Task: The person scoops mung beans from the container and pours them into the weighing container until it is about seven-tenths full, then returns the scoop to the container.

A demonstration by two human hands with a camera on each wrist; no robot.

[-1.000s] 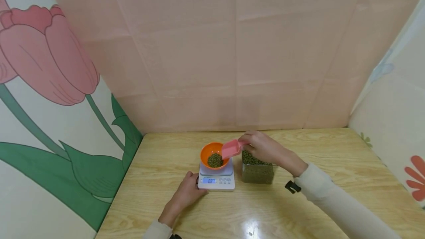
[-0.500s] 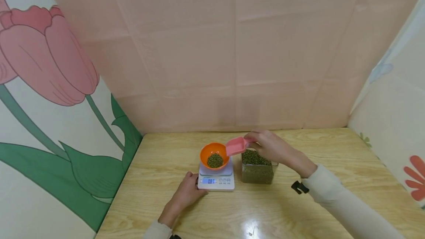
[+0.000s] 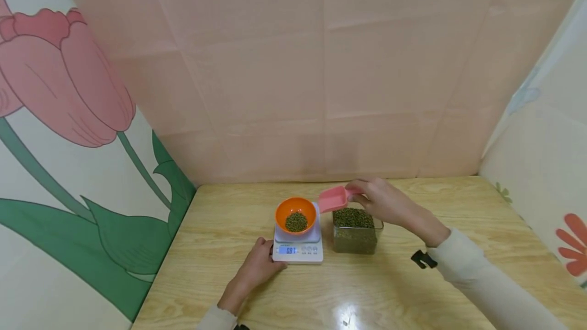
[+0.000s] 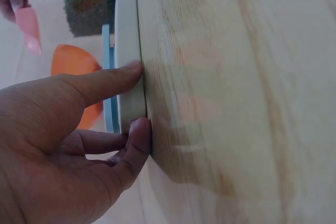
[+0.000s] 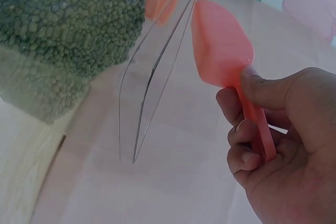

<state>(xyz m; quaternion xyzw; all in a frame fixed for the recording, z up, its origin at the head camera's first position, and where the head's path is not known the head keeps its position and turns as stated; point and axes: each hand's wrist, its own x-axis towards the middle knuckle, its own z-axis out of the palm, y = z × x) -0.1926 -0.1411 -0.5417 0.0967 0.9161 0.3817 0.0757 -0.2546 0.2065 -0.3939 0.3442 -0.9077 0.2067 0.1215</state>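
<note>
Right of centre in the head view, the right hand (image 3: 387,202) is curled round a pink scoop (image 3: 333,199), which points left, its long axis running nearly sideways and rising slightly rightward. At lower centre, the left hand (image 3: 258,265) pinches a white scale (image 3: 298,254).

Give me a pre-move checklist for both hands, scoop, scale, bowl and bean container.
1. Right hand holds pink scoop by its handle: ok.
2. Scoop emptied: ok, no beans visible in it in the right wrist view.
3. Orange bowl upright on scale: ok, with green beans inside.
4. Left hand off the scale: not ok, it grips a near corner and might disturb the reading.
5. Clear container open and stocked: ok, beans show at its uncovered top.
6. Display readable: lit, but exact value and unit, cannot tell.
</note>
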